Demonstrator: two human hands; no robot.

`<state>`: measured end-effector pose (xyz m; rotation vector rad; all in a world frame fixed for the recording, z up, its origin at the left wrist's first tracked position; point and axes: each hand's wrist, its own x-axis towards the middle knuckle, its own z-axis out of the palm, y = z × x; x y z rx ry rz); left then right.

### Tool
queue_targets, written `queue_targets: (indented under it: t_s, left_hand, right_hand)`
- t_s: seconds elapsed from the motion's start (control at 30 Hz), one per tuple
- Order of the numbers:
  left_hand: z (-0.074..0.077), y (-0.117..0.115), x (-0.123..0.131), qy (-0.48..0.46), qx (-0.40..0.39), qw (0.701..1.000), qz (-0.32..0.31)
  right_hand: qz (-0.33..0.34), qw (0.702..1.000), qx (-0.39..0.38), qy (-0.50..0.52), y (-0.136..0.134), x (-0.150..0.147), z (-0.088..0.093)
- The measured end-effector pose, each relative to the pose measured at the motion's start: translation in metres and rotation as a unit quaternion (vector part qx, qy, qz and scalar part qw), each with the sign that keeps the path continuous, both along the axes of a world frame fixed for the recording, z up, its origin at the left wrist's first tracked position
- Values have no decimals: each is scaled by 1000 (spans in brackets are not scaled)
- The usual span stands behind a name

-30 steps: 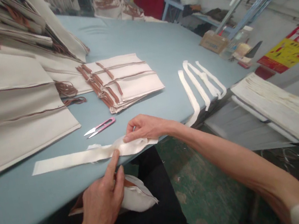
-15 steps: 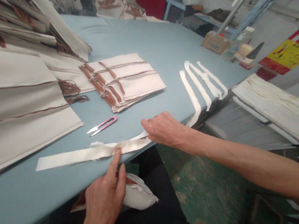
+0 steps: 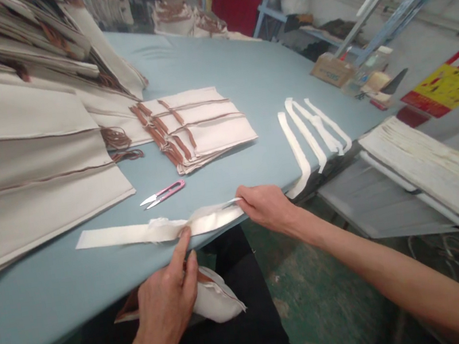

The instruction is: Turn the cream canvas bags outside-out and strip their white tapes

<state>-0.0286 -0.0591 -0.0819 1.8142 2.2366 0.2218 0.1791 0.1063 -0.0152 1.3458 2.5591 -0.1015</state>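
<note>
A white fabric strip (image 3: 113, 237) lies along the front edge of the blue-covered table, its middle slightly bunched and frayed. My left hand (image 3: 165, 292) reaches over the edge and presses the strip down with a stretched index finger; the thumb stands apart from that finger. At the strip's right end, my right hand (image 3: 265, 207) is closed, pinching it between thumb and fingers. Thread snips (image 3: 167, 193) with pink handles lie just behind the strip, blades pointing left. Below my left hand, a cream fabric piece (image 3: 219, 300) with brown trim rests on my lap.
Cream pieces with brown ties (image 3: 214, 131) are stacked behind the snips. Larger cream panels (image 3: 28, 163) pile up at left. Several loose white strips (image 3: 295, 147) hang toward the table's right edge. A cardboard box (image 3: 332, 69) and a bottle (image 3: 377, 61) stand at the far right corner.
My right hand has moved right, drawing the fabric strip along under my left index finger. The strip's left end has shifted right. My left hand stays nearly in place.
</note>
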Motion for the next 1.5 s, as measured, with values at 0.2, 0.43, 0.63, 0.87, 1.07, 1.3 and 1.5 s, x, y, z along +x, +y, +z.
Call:
queue_targets:
  t_s: [0.2, 0.43, 0.63, 0.87, 1.07, 1.3, 1.5]
  left_hand:
    - [1, -1, 0, -3, -5, 1000, 12]
    - [-2, -1, 0, -110, 54, 991, 49]
    - [-3, -3, -4, -234, 98, 966, 56]
    - [8, -27, -1, -324, 166, 920, 144]
    - [10, -16, 27, -498, 77, 846, 174]
    - [14, 26, 62, -682, 21, 684, 258]
    - [7, 47, 86, -756, -33, 562, 334]
  right_hand:
    - [-41, 995, 5, 90, -2, 16, -6]
    - [-62, 958, -18, 279, 3, 18, -16]
    - [-35, 904, -92, 417, 0, 6, -7]
    - [-89, 837, -245, 481, -11, -5, -15]
    - [-115, 813, -308, 481, -35, -6, -18]
    - [-100, 863, -189, 457, -42, 10, -9]
    - [-85, 888, -139, 430, -33, 14, -9]
